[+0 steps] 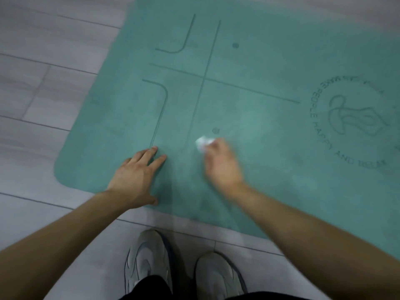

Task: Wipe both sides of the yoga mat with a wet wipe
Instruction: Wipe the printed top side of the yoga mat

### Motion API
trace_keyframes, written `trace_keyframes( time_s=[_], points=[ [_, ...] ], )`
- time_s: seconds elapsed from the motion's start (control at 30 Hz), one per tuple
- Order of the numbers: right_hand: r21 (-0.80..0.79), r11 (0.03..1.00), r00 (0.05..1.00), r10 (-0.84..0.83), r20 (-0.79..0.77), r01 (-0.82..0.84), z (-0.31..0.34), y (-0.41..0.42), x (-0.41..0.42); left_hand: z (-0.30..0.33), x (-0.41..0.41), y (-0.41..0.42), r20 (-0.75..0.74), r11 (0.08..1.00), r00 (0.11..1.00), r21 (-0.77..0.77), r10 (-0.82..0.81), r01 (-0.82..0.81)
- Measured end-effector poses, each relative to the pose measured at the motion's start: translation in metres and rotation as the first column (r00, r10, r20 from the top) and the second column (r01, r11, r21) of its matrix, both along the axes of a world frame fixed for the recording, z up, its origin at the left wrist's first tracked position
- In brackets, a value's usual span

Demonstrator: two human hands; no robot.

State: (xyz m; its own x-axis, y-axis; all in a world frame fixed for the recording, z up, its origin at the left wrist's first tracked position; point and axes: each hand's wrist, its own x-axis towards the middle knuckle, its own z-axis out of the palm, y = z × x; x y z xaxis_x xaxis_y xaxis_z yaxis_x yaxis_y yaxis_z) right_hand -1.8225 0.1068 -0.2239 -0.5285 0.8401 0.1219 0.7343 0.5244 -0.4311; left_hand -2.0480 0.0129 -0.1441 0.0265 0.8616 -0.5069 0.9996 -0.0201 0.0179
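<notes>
Presently I see the yoga mat (249, 87) flat on the floor (43, 83), printed side up. My left hand (135, 178) lies flat-fingered at 9 o'clock, probably pinning it. My right hand (223, 163), blurred, pinches the wet wipe (202, 144) against the mat at its 12 o'clock.

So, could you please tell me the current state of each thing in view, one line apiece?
Teal rubber yoga mat: unrolled flat on the floor, printed side up.
Crumpled white wet wipe: pinched in the right hand, against the mat.
Right hand: gripping the wipe, motion-blurred.
Left hand: fingers straight, pressing flat on the mat near its corner.
Grey sneakers: planted on the pale plank floor, just off the mat's edge.
</notes>
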Motion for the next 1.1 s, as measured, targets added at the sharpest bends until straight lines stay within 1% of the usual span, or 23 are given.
trace_keyframes(
  time_s=[0.07, 0.1, 0.13, 0.2, 0.27, 0.3, 0.37, 0.43, 0.47, 0.5, 0.53, 0.57, 0.6, 0.63, 0.7, 0.77, 0.83, 0.87, 0.93, 1.0, 1.03, 1.07, 1.1],
  points=[
    [-0.058, 0.852, 0.85, 0.523, 0.058, -0.52, 0.001, -0.057, -0.027, -0.002, 0.0, 0.0, -0.002, 1.0, 1.0, 0.007, -0.002, 0.002],
    [-0.058, 0.8, 0.799, 0.599, 0.04, -0.597, 0.004, -0.05, -0.024, -0.002, -0.001, -0.001, -0.005, 1.0, 1.0, 0.014, -0.004, 0.004],
    [-0.052, 0.851, 0.852, 0.523, 0.018, -0.522, 0.0, -0.026, -0.009, -0.003, -0.003, -0.001, -0.004, 1.0, 1.0, 0.018, -0.013, 0.013],
    [-0.013, 0.998, 0.992, 0.064, 0.108, -0.063, -0.001, 0.042, 0.048, -0.003, -0.004, -0.003, 0.0, 0.999, 1.0, 0.013, -0.03, 0.03],
    [0.042, 0.891, 0.88, -0.453, 0.143, 0.452, 0.007, 0.098, 0.11, -0.003, -0.006, -0.004, -0.008, 1.0, 1.0, 0.008, -0.026, 0.026],
    [0.034, 0.807, 0.799, -0.588, 0.125, 0.589, 0.011, 0.107, 0.126, -0.003, -0.006, -0.004, -0.006, 0.999, 0.999, 0.001, -0.033, 0.033],
    [0.059, 0.794, 0.786, -0.608, 0.109, 0.605, 0.019, 0.082, 0.106, -0.004, -0.004, -0.004, -0.004, 0.999, 0.999, 0.001, -0.033, 0.033],
    [-0.02, 0.941, 0.94, -0.338, 0.039, 0.339, 0.013, 0.019, 0.05, -0.002, -0.003, -0.002, -0.012, 1.0, 1.0, 0.014, -0.028, 0.028],
    [-0.062, 0.995, 0.997, -0.074, 0.019, 0.075, 0.008, -0.014, 0.022, -0.002, -0.003, -0.001, -0.011, 0.999, 1.0, 0.018, -0.027, 0.027],
    [-0.109, 0.969, 0.973, 0.227, 0.037, -0.222, 0.008, -0.046, 0.001, -0.002, -0.003, 0.0, -0.009, 0.999, 1.0, 0.022, -0.026, 0.026],
    [-0.148, 0.874, 0.878, 0.475, 0.065, -0.462, 0.008, -0.063, -0.008, -0.003, -0.003, 0.0, -0.007, 0.999, 1.0, 0.024, -0.021, 0.022],
    [-0.147, 0.799, 0.799, 0.597, 0.074, -0.583, 0.01, -0.059, -0.004, -0.003, -0.002, -0.001, -0.009, 0.999, 1.0, 0.026, -0.018, 0.019],
    [-0.091, 0.812, 0.812, 0.582, 0.049, -0.576, 0.008, -0.039, 0.009, -0.003, -0.003, -0.001, -0.01, 0.999, 1.0, 0.029, -0.02, 0.02],
    [-0.033, 0.897, 0.897, 0.441, 0.027, -0.44, 0.007, -0.012, 0.028, -0.003, -0.003, 0.0, -0.008, 0.999, 1.0, 0.028, -0.026, 0.026],
    [0.055, 0.997, 0.997, -0.06, 0.051, 0.057, 0.014, 0.046, 0.079, -0.006, -0.006, -0.003, 0.004, 0.999, 1.0, 0.023, -0.031, 0.031],
    [0.028, 0.882, 0.876, -0.471, 0.1, 0.471, 0.022, 0.078, 0.113, -0.008, -0.009, -0.007, 0.0, 0.999, 0.999, 0.02, -0.047, 0.047],
    [0.039, 0.836, 0.833, -0.549, 0.07, 0.547, 0.021, 0.061, 0.092, -0.009, -0.007, -0.01, -0.008, 0.998, 0.998, 0.028, -0.062, 0.063],
    [0.049, 0.906, 0.905, -0.423, 0.042, 0.421, 0.013, 0.034, 0.066, -0.008, -0.006, -0.01, -0.013, 0.997, 0.998, 0.041, -0.058, 0.059],
    [-0.058, 0.992, 0.992, 0.117, 0.054, -0.114, 0.005, -0.042, 0.002, -0.006, -0.004, -0.009, -0.016, 0.996, 0.999, 0.069, -0.05, 0.051],
    [-0.172, 0.765, 0.769, 0.637, 0.061, -0.62, 0.011, -0.1, -0.027, -0.006, -0.004, -0.011, -0.017, 0.993, 0.998, 0.1, -0.058, 0.059],
    [-0.137, 0.693, 0.698, 0.716, 0.021, -0.707, 0.016, -0.097, -0.022, -0.006, -0.004, -0.012, -0.019, 0.992, 0.998, 0.115, -0.057, 0.059],
    [-0.067, 0.734, 0.737, 0.676, -0.024, -0.675, 0.013, -0.077, -0.006, -0.006, -0.004, -0.012, -0.019, 0.991, 0.998, 0.123, -0.056, 0.058],
    [-0.041, 0.849, 0.85, 0.526, -0.04, -0.527, 0.011, -0.049, 0.016, -0.006, -0.003, -0.013, -0.009, 0.992, 0.998, 0.116, -0.056, 0.056]
  ],
)
